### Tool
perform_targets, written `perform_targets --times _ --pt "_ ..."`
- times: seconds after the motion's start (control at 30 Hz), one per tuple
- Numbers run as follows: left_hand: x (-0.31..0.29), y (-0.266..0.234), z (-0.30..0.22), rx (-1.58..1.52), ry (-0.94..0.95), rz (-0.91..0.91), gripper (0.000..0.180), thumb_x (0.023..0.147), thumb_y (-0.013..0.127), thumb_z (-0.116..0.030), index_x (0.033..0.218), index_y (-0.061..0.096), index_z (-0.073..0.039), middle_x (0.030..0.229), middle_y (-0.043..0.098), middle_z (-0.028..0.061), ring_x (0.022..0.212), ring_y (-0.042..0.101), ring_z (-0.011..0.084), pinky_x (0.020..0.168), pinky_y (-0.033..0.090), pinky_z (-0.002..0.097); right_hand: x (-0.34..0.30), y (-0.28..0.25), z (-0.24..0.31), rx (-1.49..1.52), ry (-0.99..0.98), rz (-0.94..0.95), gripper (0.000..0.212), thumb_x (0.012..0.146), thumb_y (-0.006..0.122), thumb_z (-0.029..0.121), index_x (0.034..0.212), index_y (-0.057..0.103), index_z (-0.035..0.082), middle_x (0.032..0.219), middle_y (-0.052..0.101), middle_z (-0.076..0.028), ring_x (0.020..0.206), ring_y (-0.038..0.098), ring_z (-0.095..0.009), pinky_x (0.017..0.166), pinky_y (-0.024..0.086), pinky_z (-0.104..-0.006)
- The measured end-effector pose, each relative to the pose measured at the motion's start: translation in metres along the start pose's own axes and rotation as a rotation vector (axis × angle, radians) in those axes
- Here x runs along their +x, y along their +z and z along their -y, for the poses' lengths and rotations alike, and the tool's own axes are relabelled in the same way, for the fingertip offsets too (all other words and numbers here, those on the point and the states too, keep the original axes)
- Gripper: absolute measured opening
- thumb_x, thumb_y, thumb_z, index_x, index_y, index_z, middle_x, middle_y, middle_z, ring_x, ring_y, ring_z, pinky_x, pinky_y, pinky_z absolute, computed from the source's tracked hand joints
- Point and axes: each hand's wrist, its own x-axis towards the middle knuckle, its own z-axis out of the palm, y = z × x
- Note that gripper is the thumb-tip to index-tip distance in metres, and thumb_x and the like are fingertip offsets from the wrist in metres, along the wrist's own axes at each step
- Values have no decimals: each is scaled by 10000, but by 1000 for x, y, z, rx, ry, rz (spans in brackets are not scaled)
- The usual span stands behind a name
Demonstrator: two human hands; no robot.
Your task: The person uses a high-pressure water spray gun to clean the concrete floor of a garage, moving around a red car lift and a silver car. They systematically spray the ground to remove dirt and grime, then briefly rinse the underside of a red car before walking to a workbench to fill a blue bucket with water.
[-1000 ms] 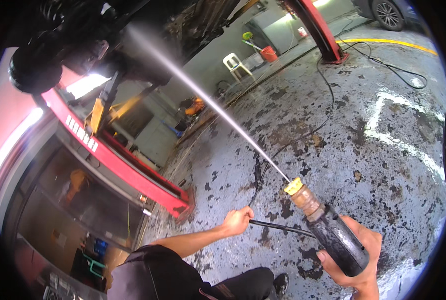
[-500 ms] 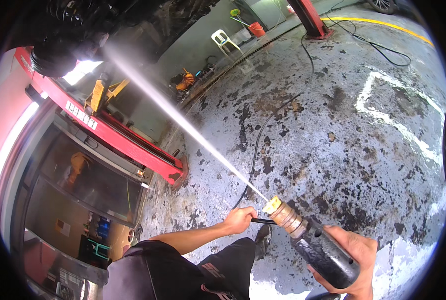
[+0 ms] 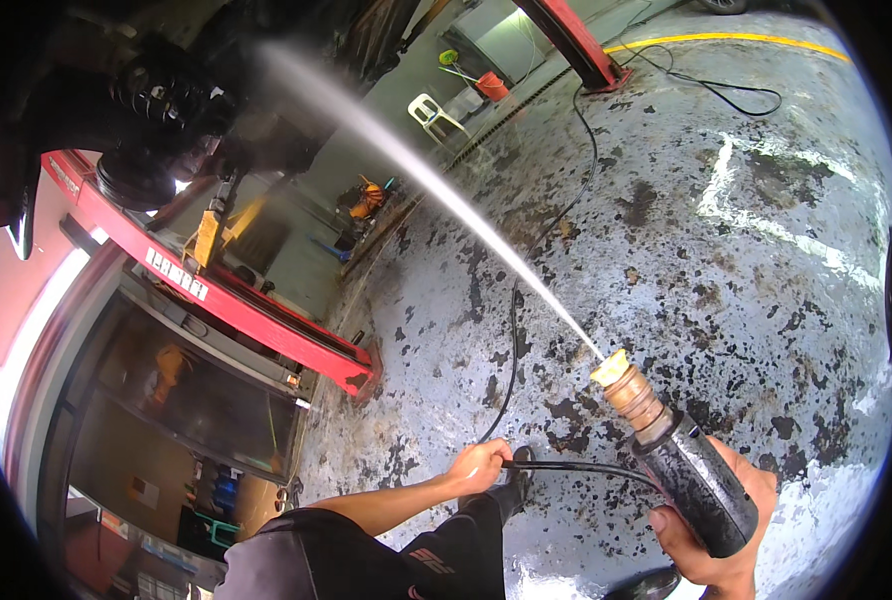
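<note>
A: so how far along?
B: jet (image 3: 446,195)'s on, aimed at the raised vehicle (image 3: 166,95). Right hand (image 3: 723,570)'s wrapped round the spray gun (image 3: 701,485) over the floor (image 3: 656,290), left hand (image 3: 480,466)'s gripping the hose (image 3: 576,467).
A: much left?
B: can't tell, too misty up there.

Yellow nozzle (image 3: 611,368), black handle (image 3: 696,484), black-blotched grey floor (image 3: 431,310)

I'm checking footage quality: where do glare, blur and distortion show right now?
In the head view: glare whitens the blue-grey painted floor at lower right; the white water jet blurs into mist at its far end; the dark-framed glass panel bows near the picture's rim; the black cylindrical spray gun looks fairly sharp.
</note>
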Motion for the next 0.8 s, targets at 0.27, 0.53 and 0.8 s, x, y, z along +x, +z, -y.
perform_targets --times 0.27,0.53,0.8 --pt "-8 27 24 68 198 -36 202 890 469 -82 989 644 -90 721 661 156 688 667 327 682 517 455 -16 -39 10 92 -145 115 558 639 845 195 1120 683 -36 894 721 -120 741 703 -227 717 544 -305" --pt "-37 10 -43 100 51 34 187 886 479 -77 999 628 -89 746 670 142 717 676 334 704 519 466 -23 -70 28 43 -14 94 550 593 864 222 1048 694 -35 764 709 -73 620 674 -165 643 526 -264" --pt "-55 13 -84 108 138 60 177 892 480 -90 1006 615 -84 711 644 150 697 666 347 673 511 469 -21 -110 67 148 290 -92 606 632 875 240 1109 661 -67 810 701 -59 680 639 -126 672 507 -252"
